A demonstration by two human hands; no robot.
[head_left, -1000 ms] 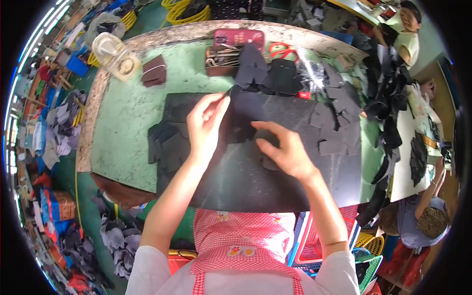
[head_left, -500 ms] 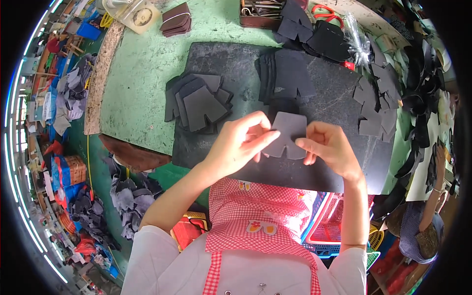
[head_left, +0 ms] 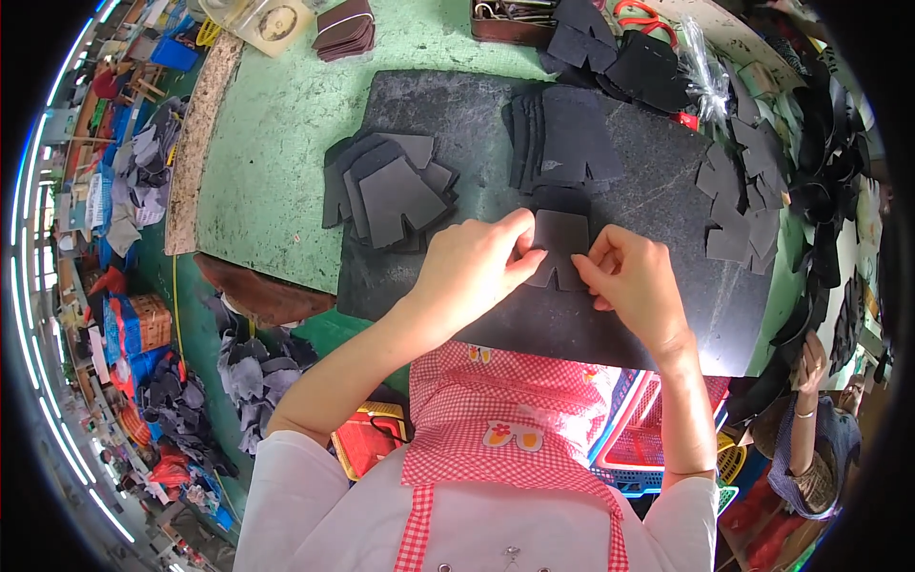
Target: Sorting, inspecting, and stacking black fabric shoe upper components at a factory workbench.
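Observation:
Between my two hands is a dark grey notched piece [head_left: 561, 234] of thin, leather-like sheet, its slit toward me. My left hand [head_left: 481, 262] pinches its left edge with thumb and fingers. My right hand [head_left: 629, 281] grips the lower right edge the same way. The piece is at the black mat [head_left: 438, 105], just in front of another dark piece that it partly covers. Beyond it stands a fanned stack of black notched pieces [head_left: 577, 138]. A looser pile of grey notched pieces [head_left: 396, 195] lies to the left on the mat.
More cut pieces [head_left: 729, 200] lie at the mat's right edge. At the back are a brown bundle [head_left: 344, 30], a tool box [head_left: 510, 29], red-handled scissors [head_left: 648, 17] and clear plastic wrap [head_left: 705, 81]. A co-worker's hand [head_left: 810, 362] shows at far right.
The piece has tilted down toward the mat, with both my hands still pinching its edges. My view has shifted slightly. The co-worker's hand at far right has come lower.

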